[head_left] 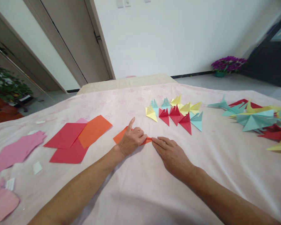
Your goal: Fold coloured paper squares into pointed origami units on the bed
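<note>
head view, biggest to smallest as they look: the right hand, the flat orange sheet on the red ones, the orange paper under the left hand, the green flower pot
1. Right hand
2. Flat orange sheet and orange paper under the left hand, unranked: the hand covers part of the latter
3. Green flower pot

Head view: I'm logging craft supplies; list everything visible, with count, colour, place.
Folded sheet: one, orange, centre
Paper birds: over ten, red, yellow, turquoise, right
Loose sheets: several, red, orange, pink, left
Scraps: several, white, left
Tablecloth: one, pale pink, foreground
Far tabletop: one, beige, behind
Wall plates: three, white, top
Doors: two, taupe, back left
Panel: one, black, right
Potted flowers: one pot, purple, back right
Plant: one, green, left
Left hand: one, bare, on folded sheet
Right hand: one, bare, at its tip
</note>
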`<state>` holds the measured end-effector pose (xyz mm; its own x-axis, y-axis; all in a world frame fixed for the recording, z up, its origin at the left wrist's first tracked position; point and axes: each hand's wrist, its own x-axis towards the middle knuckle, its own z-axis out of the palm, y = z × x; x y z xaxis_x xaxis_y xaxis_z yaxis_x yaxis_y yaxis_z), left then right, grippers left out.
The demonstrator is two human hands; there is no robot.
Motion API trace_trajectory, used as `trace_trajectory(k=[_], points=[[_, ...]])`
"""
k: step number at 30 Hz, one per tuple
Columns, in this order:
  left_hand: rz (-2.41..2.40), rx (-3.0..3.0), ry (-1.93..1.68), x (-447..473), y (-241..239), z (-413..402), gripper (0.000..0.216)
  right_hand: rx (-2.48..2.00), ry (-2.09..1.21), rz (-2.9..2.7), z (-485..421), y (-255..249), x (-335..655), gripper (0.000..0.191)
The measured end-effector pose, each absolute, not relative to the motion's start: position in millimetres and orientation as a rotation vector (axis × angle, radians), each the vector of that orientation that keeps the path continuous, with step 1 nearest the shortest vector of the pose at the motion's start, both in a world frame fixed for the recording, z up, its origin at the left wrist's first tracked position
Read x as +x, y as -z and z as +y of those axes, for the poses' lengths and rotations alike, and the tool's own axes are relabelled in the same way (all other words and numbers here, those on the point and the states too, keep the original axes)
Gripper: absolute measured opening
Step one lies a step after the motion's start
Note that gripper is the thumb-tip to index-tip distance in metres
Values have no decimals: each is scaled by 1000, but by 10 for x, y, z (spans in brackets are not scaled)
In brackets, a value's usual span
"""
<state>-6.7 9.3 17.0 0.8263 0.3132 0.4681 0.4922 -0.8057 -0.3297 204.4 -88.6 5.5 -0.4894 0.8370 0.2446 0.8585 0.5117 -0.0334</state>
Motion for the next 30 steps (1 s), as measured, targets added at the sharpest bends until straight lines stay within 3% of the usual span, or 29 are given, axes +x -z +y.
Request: trace_trajectory(k=[11, 17, 30], points=[[-604, -2563, 607, -96, -120, 116, 22, -1507, 35, -2544, -858, -181, 1972, 54], [-662, -2566, 710, -213, -89, 153, 23, -1565, 124, -2542, -760, -170, 1894, 65], [-815, -2598, 731, -593, -58, 195, 28, -1616, 216, -2576, -682, -175, 1852, 55]])
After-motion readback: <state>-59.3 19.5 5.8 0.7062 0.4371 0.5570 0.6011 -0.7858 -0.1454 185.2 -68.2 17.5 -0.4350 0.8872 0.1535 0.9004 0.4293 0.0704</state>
